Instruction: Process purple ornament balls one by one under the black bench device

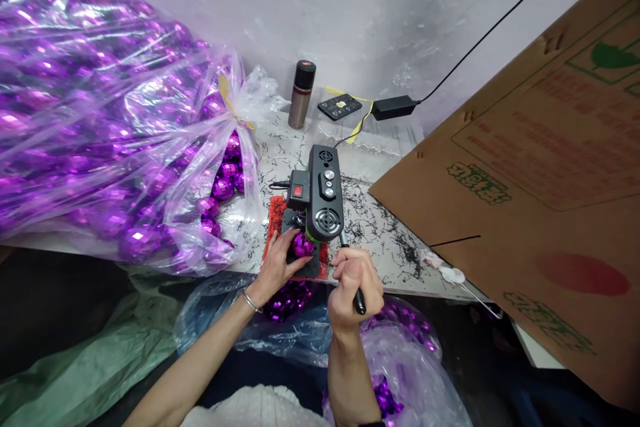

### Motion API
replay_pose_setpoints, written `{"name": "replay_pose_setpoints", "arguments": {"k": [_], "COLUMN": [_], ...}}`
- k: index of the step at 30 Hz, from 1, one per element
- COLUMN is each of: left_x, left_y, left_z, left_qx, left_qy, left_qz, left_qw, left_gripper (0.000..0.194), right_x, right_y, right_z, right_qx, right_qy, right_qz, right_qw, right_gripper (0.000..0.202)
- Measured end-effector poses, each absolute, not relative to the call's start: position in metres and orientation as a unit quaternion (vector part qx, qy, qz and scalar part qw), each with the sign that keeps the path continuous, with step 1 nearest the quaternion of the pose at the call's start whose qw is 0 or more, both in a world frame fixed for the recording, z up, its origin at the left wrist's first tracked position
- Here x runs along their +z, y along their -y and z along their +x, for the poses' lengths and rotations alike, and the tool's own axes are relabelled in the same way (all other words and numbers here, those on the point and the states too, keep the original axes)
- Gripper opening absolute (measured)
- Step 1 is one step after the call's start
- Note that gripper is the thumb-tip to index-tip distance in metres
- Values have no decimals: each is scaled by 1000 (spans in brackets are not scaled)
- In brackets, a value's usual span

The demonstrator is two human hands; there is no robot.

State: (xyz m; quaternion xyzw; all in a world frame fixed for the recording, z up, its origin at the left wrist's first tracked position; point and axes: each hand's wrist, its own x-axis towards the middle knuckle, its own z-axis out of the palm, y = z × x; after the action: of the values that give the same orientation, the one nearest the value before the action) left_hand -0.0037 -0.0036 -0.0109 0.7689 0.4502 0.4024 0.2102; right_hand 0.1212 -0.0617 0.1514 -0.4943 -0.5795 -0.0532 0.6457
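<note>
A shiny purple mirrored ball ornament (pixel 303 245) sits under the front end of a black bench machine (pixel 325 193). My left hand (pixel 280 257) is curled around the ball's left and near side, thumb and fingers on it. On the right, my right hand (pixel 355 283) is wrapped in a fist around the black-gripped lever handle (pixel 360 302) of the machine. The machine has round vents, silver knobs and a side box with a red switch (pixel 298 191). Beneath it lies a red mat (pixel 275 213). The contact between ball and machine is partly hidden.
A large clear bag of purple balls (pixel 100 113) fills the left. A big cardboard box (pixel 525 180) leans in from the right. At the back stand a flask (pixel 301 95), a phone (pixel 340 107) and a power adapter (pixel 395 107). Black clippings litter the table (pixel 370 227).
</note>
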Motion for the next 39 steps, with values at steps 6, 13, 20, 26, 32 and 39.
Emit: {"name": "replay_pose_setpoints", "arguments": {"k": [6,13,20,26,32,39], "left_x": [-10,-8,-8,-9,-11,-10], "left_y": [3,4,5,4,3,3], "left_z": [-5,-4,-3,-3,-3,-3], "left_qx": [390,392,380,384,383,386], "left_qy": [-452,-450,-456,-454,-454,-452], "left_qz": [771,771,771,771,771,766], "left_qw": [221,223,230,227,231,244], "left_gripper": [59,59,59,59,58,60], "right_x": [101,77,70,70,74,68], "right_y": [59,55,54,53,51,49], "right_z": [125,122,122,121,119,121], "right_qx": [-115,-124,-131,-133,-134,-129], "right_qy": [599,582,569,567,567,578], "right_qz": [-464,-460,-454,-457,-442,-437], "right_qw": [643,658,673,673,682,677], "right_gripper": [38,39,39,40,42,41]}}
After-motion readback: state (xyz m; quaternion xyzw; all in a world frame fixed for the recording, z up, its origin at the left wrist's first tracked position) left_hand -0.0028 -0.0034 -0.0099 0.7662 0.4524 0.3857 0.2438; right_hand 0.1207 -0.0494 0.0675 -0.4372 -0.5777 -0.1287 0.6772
